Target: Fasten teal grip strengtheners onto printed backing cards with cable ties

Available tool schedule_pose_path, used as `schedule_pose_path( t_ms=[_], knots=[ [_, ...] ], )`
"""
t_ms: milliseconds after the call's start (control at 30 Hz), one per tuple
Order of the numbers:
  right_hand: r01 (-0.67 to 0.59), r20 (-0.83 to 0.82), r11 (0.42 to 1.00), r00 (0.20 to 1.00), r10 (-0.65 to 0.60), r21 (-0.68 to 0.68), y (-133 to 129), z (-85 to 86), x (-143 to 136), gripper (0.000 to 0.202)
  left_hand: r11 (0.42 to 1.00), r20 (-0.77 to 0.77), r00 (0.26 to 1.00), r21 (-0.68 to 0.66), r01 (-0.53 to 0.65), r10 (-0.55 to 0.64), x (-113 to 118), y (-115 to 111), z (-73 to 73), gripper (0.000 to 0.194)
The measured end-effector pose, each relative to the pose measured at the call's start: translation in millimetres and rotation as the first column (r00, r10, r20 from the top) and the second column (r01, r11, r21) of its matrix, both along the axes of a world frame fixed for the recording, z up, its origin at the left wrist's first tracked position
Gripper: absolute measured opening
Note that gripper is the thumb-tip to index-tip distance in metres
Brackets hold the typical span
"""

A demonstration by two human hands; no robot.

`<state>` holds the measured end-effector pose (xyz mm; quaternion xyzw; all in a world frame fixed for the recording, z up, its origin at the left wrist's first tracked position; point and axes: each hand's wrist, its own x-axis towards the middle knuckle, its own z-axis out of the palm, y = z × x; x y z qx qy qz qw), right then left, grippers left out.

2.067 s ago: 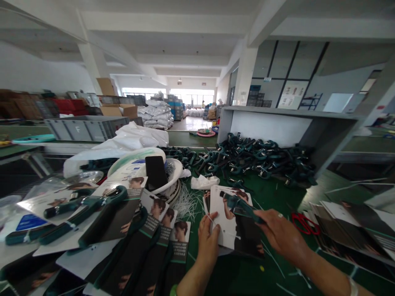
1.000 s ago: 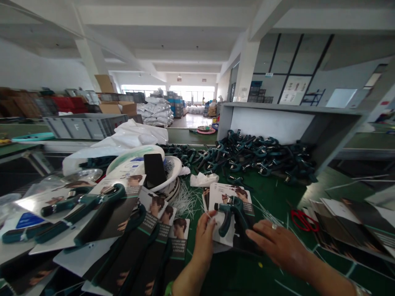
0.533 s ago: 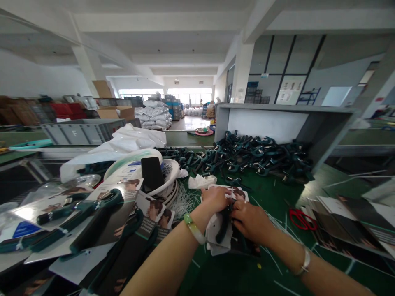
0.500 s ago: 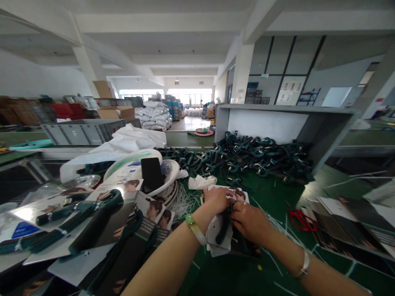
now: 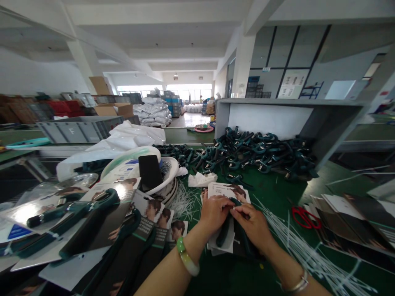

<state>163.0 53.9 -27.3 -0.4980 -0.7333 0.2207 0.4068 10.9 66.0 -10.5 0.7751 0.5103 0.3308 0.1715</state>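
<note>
My left hand (image 5: 212, 213) and my right hand (image 5: 254, 225) meet over a dark green plier-like hand tool (image 5: 243, 240) lying on a printed card (image 5: 225, 189). Both hands are closed, thumbs and fingertips pinched together near the tool's upper end. Whatever small thing is between the fingertips is too small and covered to make out. Below my hands, the tool's handles spread apart over the stacked cards. A green and yellow bangle circles my left wrist; a silver one is on the right.
Carded tools (image 5: 92, 222) pile up at left, beside a white basin (image 5: 169, 176) with a black phone (image 5: 150, 172). Loose green tools (image 5: 262, 150) heap before a grey bin (image 5: 339, 123). White cable ties (image 5: 299, 242), red scissors (image 5: 305, 218) and cards (image 5: 354, 222) lie right.
My right hand has shifted slightly and its fingertips now meet the left hand's. The left hand has lowered a little, so more of the card's top shows. The view has shifted slightly.
</note>
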Motion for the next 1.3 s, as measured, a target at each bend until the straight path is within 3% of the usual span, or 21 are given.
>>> schedule_pose_path(
  t_ms=[167,567,900,1033,1167,1233,1300],
  knots=[
    [-0.014,-0.041,0.997,0.999,0.011,-0.072,-5,-2.5,1,0.028,0.998,-0.023,0.999,0.060,-0.023,0.024,1,0,-3.1,0.017],
    [-0.037,-0.108,0.999,0.994,0.033,-0.033,-9,-1.2,2,0.028,0.993,-0.136,0.988,0.103,-0.053,0.066,4,-2,-0.1,0.014],
    [-0.011,-0.077,0.996,0.997,0.004,-0.090,-5,1.4,1,0.029,0.994,-0.120,0.992,0.106,-0.036,0.048,4,-3,-1.2,0.016],
    [-0.021,-0.080,0.982,0.997,0.006,-0.185,1,2.6,0,0.030,0.997,-0.077,0.997,0.064,0.036,-0.031,-1,-2,-1.1,0.021],
    [-0.033,-0.063,0.970,0.998,0.018,-0.243,9,5.3,0,0.027,0.980,0.142,0.971,-0.022,0.196,-0.191,-11,-5,4.7,0.031],
    [-0.030,-0.040,0.970,0.999,0.021,-0.243,12,7.1,-1,0.023,0.964,0.195,0.947,-0.027,0.264,-0.254,-14,-8,7.7,0.028],
    [-0.019,-0.018,0.973,1.000,0.015,-0.228,13,8.1,-1,0.020,0.969,0.165,0.956,-0.008,0.247,-0.243,-13,-10,8.4,0.018]
  ],
)
